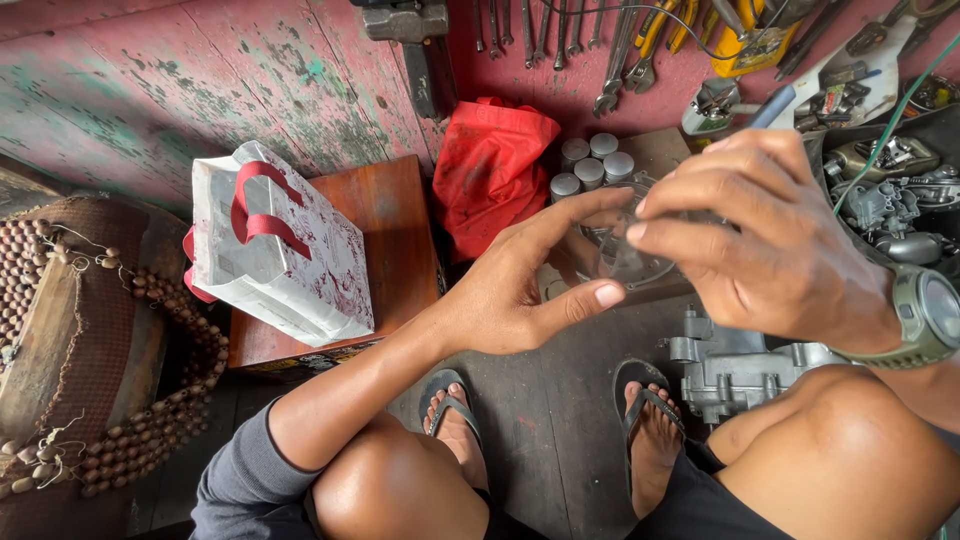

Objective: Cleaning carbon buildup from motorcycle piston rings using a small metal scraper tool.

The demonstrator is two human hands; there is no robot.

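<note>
— Holding steady is what we want here: our left hand [505, 290] sits spread wide, fingers long and thumb out, cupped beside the round clear cover [625, 250] without closing on it.

— And our right hand [775, 235]?

— Pinched onto the cover's upper right rim, fingertips curled over it, watch [930, 315] on the wrist. We judge the grip should stay on the rim, so the face keeps free of smears, and the left palm should stay under as a catch.

— Let's sweep from the left. What do we pass?

— Beaded seat mat [90, 370] at the floor's left edge, then a white bag [275, 250] with red handles lying on a wooden stool [400, 230] against the pink wall. Next a red plastic bag [490, 165] slumped at the wall's foot, then a cluster of small grey canisters [590, 165].

— And the cover itself?

— It is up in the air between our hands, above the floor, in front of the canisters. It looks thin, see-through, disc-shaped, with a darker ring around it; we cannot tell the material.

— Below it?

— Our feet in sandals on dark boards, and a grey metal engine casing [735, 370] just beside the right foot. Carburettor parts [890, 200] crowd the right edge, wrenches [620, 50] hang along the wall's top. We'd keep the cover clear of that casing's hard corners; a knock could crack it, we reckon.
</note>
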